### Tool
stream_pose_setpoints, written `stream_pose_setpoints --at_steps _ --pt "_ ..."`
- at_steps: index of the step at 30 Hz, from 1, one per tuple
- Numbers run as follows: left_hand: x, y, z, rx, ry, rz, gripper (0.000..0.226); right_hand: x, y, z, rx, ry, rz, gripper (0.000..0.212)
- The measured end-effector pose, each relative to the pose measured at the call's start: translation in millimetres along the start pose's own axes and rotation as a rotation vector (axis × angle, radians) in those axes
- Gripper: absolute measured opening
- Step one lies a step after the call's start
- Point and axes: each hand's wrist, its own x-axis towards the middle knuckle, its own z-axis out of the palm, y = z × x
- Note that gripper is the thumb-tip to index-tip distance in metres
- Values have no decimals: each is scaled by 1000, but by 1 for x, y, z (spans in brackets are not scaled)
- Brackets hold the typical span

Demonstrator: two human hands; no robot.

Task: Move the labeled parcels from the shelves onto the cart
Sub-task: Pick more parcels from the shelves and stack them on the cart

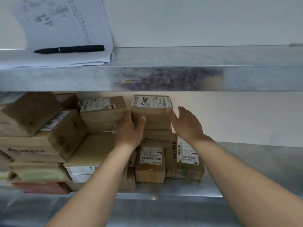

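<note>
A small cardboard parcel [151, 110] with a white label on top crowns a stack on the metal shelf [246, 161]. My left hand [131, 128] lies flat against its left side, thumb on the front face. My right hand [186, 123] is spread just to its right, fingertips near the upper right corner; whether they touch is unclear. Under it sit another brown box [157, 136] and two labeled parcels [150, 163] [185, 158]. The cart is out of view.
More cardboard parcels [101, 112] [49, 135] are piled on the left of the shelf, with soft packets [41, 177] below them. The upper shelf [164, 77] overhangs closely and holds a sheaf of paper [65, 30] with a black pen [68, 49].
</note>
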Motion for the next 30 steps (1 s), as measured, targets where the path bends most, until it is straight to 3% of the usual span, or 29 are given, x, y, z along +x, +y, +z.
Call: stream_pose_setpoints --at_steps 7,11,16,20,26,30 --pt "2 11 -3 -189 6 -34 57 7 -4 5 388 -91 -27 61" --pt "4 18 -3 -213 47 -95 71 1 2 6 474 -38 -44 57" --pt "-13 36 7 -337 143 -49 37 -19 16 -1 475 115 -67 45" --pt "-42 50 21 -486 154 -4 27 -49 36 -13 514 189 -82 39" --pt "-90 71 56 -498 -7 120 31 -93 84 -38 511 255 -138 37" --pt "-112 87 91 -489 -174 170 37 -117 128 -55 414 271 -65 58"
